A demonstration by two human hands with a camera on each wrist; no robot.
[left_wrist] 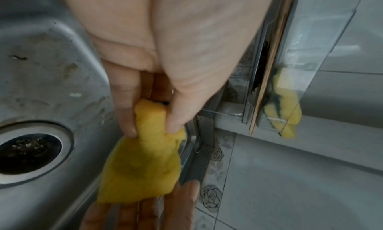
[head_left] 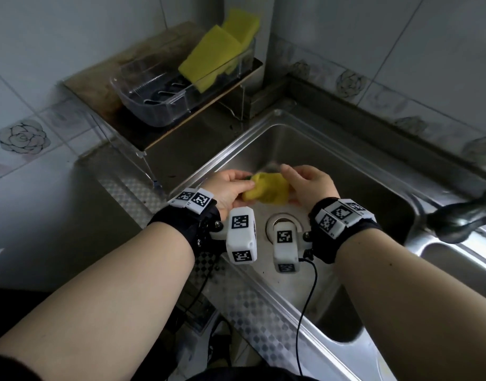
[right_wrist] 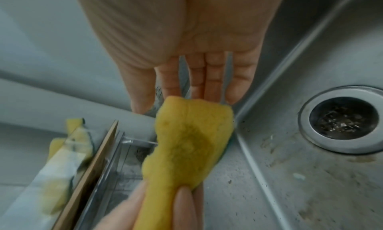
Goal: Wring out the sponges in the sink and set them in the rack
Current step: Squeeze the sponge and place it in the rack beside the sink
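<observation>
A crumpled yellow sponge [head_left: 266, 191] hangs over the steel sink [head_left: 264, 120], stretched between both hands. My left hand [head_left: 247, 186] pinches its left end between thumb and fingers; the left wrist view shows that pinch [left_wrist: 151, 122] squeezing the sponge [left_wrist: 140, 164] narrow. My right hand [head_left: 288, 183] is at the other end. In the right wrist view its fingers [right_wrist: 209, 79] lie straight, and the sponge [right_wrist: 186, 143] rests on the fingertips. The clear plastic rack [head_left: 143, 100] at the back left holds two yellow sponges [head_left: 214, 56], leaning at its right end.
The rack stands on a wooden board [head_left: 99, 86] carried by a clear stand beside the sink. The drain [left_wrist: 29, 151] lies below the hands, and a dark faucet [head_left: 461, 215] juts in from the right. Tiled walls close the corner. A black cable [head_left: 305, 312] hangs from my right wrist.
</observation>
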